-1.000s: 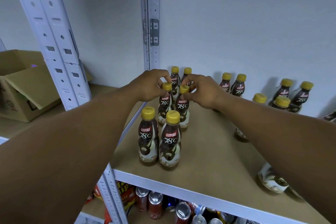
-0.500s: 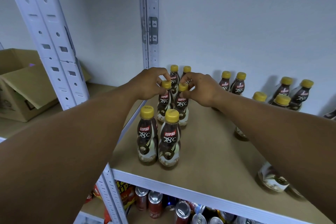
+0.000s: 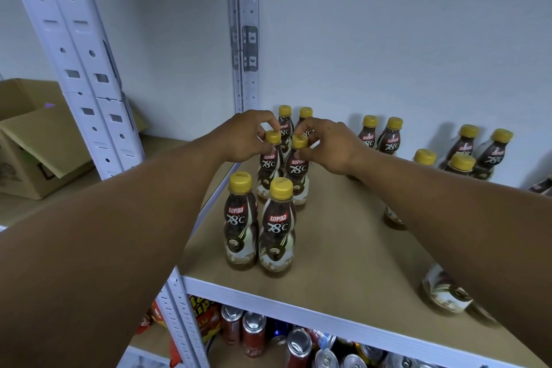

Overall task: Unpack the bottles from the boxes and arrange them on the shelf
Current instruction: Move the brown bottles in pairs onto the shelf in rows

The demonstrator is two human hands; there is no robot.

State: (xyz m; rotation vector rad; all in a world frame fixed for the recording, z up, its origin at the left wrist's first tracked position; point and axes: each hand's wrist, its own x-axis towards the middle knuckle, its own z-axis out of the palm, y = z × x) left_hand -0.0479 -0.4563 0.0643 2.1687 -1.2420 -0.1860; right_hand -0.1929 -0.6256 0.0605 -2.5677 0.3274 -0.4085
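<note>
Yellow caps (image 3: 272,137) serve as handles: left hand (image 3: 239,139) pinches one on the left bottle (image 3: 269,166), right hand (image 3: 331,148) one on the right bottle (image 3: 297,170), fingertips curled, probably squaring both between neighbouring pairs at the shelf's (image 3: 343,236) left side.

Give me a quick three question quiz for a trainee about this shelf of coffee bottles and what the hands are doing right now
1. True or false: the left hand pinches the cap of the left second-row bottle, and the right hand pinches the cap of the right second-row bottle.
2. What is stored on the level below the shelf board?
A. folded towels
B. drink cans
C. books
3. Fill in: the open cardboard box sits to the ____ of the near upright post.

Key: 1 true; 2 B; 3 left.
</note>
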